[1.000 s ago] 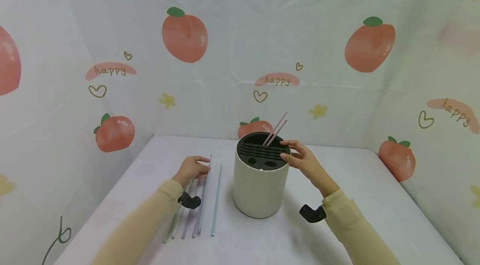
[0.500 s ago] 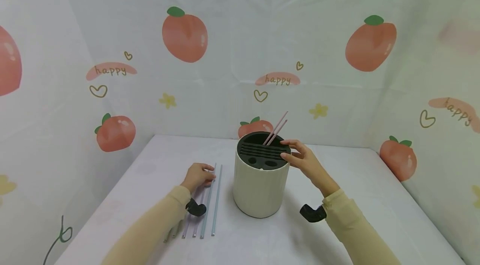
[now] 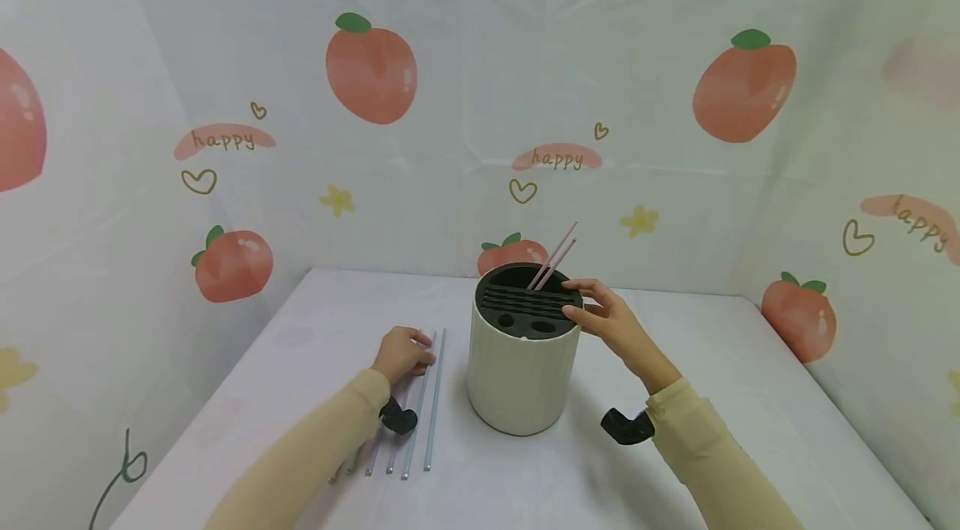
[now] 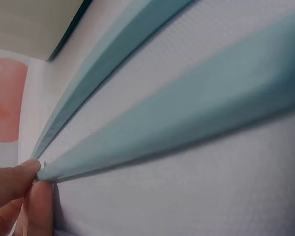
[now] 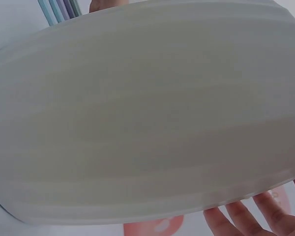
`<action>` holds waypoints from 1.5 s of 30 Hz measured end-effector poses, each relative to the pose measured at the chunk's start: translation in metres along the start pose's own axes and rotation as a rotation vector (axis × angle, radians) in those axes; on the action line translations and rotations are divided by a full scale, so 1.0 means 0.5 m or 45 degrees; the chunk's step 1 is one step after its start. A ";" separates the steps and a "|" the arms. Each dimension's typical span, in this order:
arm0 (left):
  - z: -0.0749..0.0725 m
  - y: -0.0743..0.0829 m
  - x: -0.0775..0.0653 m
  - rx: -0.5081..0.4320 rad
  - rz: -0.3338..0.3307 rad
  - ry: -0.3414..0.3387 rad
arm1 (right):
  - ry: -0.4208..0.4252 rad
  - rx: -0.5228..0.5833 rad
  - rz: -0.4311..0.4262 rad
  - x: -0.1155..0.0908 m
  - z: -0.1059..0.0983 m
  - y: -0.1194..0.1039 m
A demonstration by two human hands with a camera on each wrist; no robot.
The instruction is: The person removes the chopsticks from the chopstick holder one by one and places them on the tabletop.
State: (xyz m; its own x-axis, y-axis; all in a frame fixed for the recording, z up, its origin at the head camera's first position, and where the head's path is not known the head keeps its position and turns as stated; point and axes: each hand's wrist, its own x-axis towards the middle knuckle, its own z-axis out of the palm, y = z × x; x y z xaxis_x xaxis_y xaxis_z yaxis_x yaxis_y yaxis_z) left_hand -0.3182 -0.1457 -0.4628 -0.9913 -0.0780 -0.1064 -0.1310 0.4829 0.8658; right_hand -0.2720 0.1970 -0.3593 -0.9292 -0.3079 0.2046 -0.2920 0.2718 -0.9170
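My left hand (image 3: 403, 353) pinches the far end of a blue chopstick (image 3: 414, 438) between thumb and fingers, low over the table. In the left wrist view this chopstick (image 4: 152, 128) runs beside a second blue chopstick (image 4: 103, 64), at a slight angle to it. To their right stands a cream utensil holder (image 3: 521, 384) with a black slotted insert (image 3: 517, 322). Two pink chopsticks (image 3: 553, 262) lean in its rear compartment. My right hand (image 3: 611, 326) grips the holder's right rim, thumb in front and fingers behind; the right wrist view shows fingertips (image 5: 236, 214) against its edge.
Purple chopsticks (image 3: 392, 459) and green chopsticks (image 3: 351, 467) lie left of the blue ones, partly hidden under my left forearm. A white cloth covers the table (image 3: 712, 347). Behind it hangs a peach-printed curtain (image 3: 450, 180).
My left hand has come rightward and slightly nearer, bringing the blue chopstick down beside the other blue one. My right hand keeps its hold on the holder's rim.
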 end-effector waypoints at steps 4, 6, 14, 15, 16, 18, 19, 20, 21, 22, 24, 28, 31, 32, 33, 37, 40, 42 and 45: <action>0.002 0.001 0.000 0.022 0.005 0.008 | 0.008 -0.008 0.004 0.000 -0.001 0.000; 0.002 0.002 -0.001 0.031 0.004 0.011 | 0.011 -0.010 0.005 0.000 -0.002 0.000; -0.002 0.014 -0.010 0.017 0.010 -0.018 | 0.000 0.007 0.003 -0.003 -0.001 -0.007; -0.002 0.015 -0.010 0.015 0.007 -0.018 | 0.000 0.007 0.003 -0.003 -0.002 -0.007; -0.003 0.015 -0.011 0.014 0.006 -0.019 | 0.002 0.007 0.003 -0.004 -0.002 -0.008; -0.003 0.015 -0.010 0.011 0.001 -0.020 | 0.003 0.009 0.004 -0.004 -0.001 -0.009; -0.004 0.015 -0.010 0.010 -0.001 -0.021 | 0.003 0.009 0.002 -0.004 -0.001 -0.008; -0.005 0.015 -0.009 0.002 -0.007 -0.025 | 0.001 0.009 0.002 -0.004 -0.001 -0.009; -0.006 0.016 -0.009 -0.009 -0.011 -0.033 | 0.001 0.009 0.004 -0.004 -0.001 -0.008; -0.008 0.019 -0.010 -0.024 -0.019 -0.039 | 0.002 0.008 0.006 -0.003 0.000 -0.007; -0.014 0.029 -0.012 -0.065 -0.029 -0.046 | 0.001 0.007 0.010 -0.002 0.000 -0.007; -0.040 0.086 -0.016 -0.231 0.024 -0.073 | -0.001 0.005 0.007 -0.002 0.000 -0.006; -0.070 0.160 -0.023 -0.355 0.142 -0.109 | -0.002 0.000 0.004 -0.001 -0.001 -0.006; -0.081 0.189 -0.027 -0.388 0.191 -0.120 | -0.003 0.001 0.005 -0.001 -0.001 -0.006; -0.091 0.220 -0.033 -0.408 0.230 -0.134 | -0.001 -0.001 0.007 -0.001 -0.001 -0.006; -0.114 0.331 -0.054 -0.456 0.398 -0.194 | 0.001 0.006 0.008 0.001 -0.001 -0.004; -0.102 0.394 -0.064 -0.461 0.479 -0.253 | 0.003 0.008 0.011 0.002 -0.001 -0.001; -0.084 0.425 -0.070 -0.457 0.516 -0.311 | 0.008 0.005 0.020 0.001 -0.002 0.000; -0.051 0.453 -0.078 -0.442 0.549 -0.404 | 0.008 0.011 0.017 0.002 -0.001 0.000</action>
State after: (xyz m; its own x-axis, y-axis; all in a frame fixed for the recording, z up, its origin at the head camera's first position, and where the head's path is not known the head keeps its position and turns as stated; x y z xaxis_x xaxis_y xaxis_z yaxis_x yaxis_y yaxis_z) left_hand -0.3090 -0.0552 -0.2500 -0.9171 0.3484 0.1936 0.2412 0.0986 0.9654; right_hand -0.2732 0.1971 -0.3590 -0.9343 -0.2989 0.1945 -0.2778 0.2679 -0.9225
